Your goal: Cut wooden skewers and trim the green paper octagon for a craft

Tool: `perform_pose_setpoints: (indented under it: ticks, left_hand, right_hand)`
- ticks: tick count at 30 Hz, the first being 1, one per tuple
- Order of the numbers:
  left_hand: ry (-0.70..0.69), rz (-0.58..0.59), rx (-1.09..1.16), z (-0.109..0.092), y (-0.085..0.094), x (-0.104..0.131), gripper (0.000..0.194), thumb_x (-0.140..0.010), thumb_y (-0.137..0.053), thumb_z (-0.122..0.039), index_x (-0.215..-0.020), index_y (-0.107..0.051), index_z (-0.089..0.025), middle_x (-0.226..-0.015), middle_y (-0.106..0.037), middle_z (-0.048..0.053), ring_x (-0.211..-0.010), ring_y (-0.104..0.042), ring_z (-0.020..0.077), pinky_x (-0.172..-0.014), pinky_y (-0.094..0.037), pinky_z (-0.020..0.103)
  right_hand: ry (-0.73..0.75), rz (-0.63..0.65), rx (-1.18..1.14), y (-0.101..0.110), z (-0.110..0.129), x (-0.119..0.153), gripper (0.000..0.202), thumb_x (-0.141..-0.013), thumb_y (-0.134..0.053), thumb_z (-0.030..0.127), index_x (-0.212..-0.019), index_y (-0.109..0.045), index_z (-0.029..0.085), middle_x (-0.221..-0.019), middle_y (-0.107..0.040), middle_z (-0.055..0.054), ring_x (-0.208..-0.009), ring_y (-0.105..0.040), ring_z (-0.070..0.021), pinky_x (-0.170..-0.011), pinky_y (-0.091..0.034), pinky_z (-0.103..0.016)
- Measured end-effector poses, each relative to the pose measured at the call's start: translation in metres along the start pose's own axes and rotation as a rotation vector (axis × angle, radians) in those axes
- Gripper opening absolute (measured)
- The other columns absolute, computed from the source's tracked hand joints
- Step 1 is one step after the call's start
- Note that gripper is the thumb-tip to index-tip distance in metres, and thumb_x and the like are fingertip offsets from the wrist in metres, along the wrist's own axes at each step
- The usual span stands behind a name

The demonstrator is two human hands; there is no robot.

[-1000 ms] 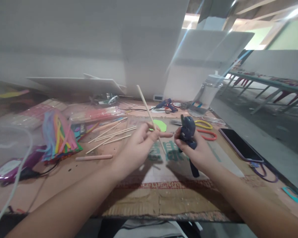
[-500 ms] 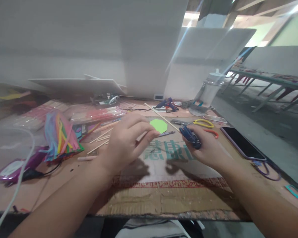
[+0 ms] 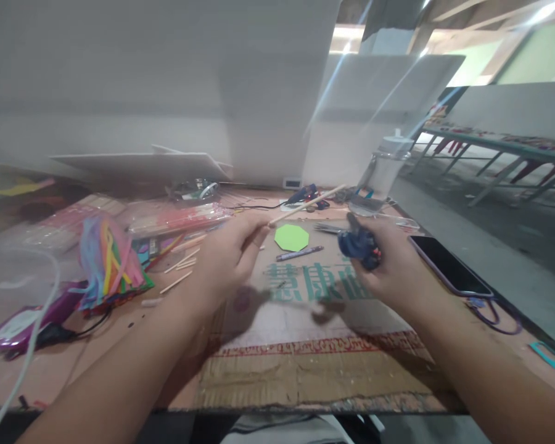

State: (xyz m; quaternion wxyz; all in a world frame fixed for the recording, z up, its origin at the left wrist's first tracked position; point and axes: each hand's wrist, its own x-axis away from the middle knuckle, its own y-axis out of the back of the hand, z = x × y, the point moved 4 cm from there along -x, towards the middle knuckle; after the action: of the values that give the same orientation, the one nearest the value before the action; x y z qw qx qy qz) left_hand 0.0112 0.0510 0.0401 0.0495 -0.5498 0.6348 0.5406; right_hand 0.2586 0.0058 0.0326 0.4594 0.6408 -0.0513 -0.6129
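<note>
A thin wooden stick point(image 3: 308, 205) is pinched at one end by my left hand point(image 3: 234, 250), slanting up and to the right over the work surface. My right hand point(image 3: 383, 256) is closed around a dark blue hand tool point(image 3: 359, 246), too blurred to name its exact kind. The stick's far end is apart from that tool. Below the stick lie a bright green octagon-shaped piece point(image 3: 291, 237) and a pen point(image 3: 300, 253). Grey metal blades point(image 3: 328, 228) lie beside my right hand, which hides what they belong to.
A colourful bundle of strips point(image 3: 113, 262), several loose sticks point(image 3: 176, 282) and a purple packet point(image 3: 32, 320) lie left. At the back are a blue glue gun point(image 3: 303, 196) and a clear bottle point(image 3: 382, 176). A phone point(image 3: 451, 265) lies right. A white cable point(image 3: 39, 333) crosses the left side.
The stick has swung from sloping down toward the blue tool to pointing up and right, away from it. The tool has turned in my right hand.
</note>
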Motion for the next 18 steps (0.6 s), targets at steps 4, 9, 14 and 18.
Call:
perform_pose_setpoints:
  ticks: [4, 9, 14, 18]
  left_hand:
    - [-0.014, 0.104, 0.283, -0.022, -0.025, 0.013, 0.021, -0.101, -0.046, -0.025, -0.110, -0.065, -0.020, -0.099, -0.074, 0.005, -0.090, -0.068, 0.0188, -0.080, -0.052, 0.030]
    - [-0.051, 0.201, 0.308, -0.040, -0.040, 0.025, 0.016, -0.093, -0.046, -0.012, -0.088, -0.060, -0.018, -0.083, -0.070, 0.005, -0.077, -0.065, 0.0181, -0.067, -0.048, 0.026]
    - [-0.106, 0.193, 0.361, -0.044, -0.034, 0.026, 0.021, -0.090, -0.043, -0.006, -0.092, -0.059, -0.019, -0.088, -0.071, 0.005, -0.083, -0.065, 0.0178, -0.072, -0.049, 0.026]
    - [-0.066, 0.207, 0.397, -0.042, -0.036, 0.028, 0.019, -0.091, -0.043, -0.008, -0.087, -0.058, -0.019, -0.084, -0.068, 0.003, -0.078, -0.062, 0.0166, -0.071, -0.047, 0.026]
  right_hand:
    - [0.097, 0.059, 0.009, -0.013, 0.016, 0.006, 0.048, -0.074, -0.058, 0.012, -0.121, -0.057, 0.020, -0.108, -0.070, -0.012, -0.100, -0.065, -0.0314, -0.087, -0.053, -0.046]
    - [0.125, 0.124, 0.052, -0.015, 0.036, 0.011, 0.046, -0.072, -0.057, 0.012, -0.118, -0.058, 0.016, -0.104, -0.071, -0.014, -0.093, -0.067, -0.0316, -0.080, -0.053, -0.044]
    - [0.159, 0.122, 0.064, -0.006, 0.041, 0.009, 0.041, -0.074, -0.055, 0.013, -0.115, -0.057, 0.017, -0.098, -0.072, -0.013, -0.087, -0.067, -0.0307, -0.074, -0.051, -0.042]
    - [0.143, 0.120, 0.035, -0.008, 0.042, 0.010, 0.041, -0.074, -0.057, 0.013, -0.114, -0.058, 0.018, -0.099, -0.072, -0.012, -0.088, -0.066, -0.0300, -0.075, -0.051, -0.042]
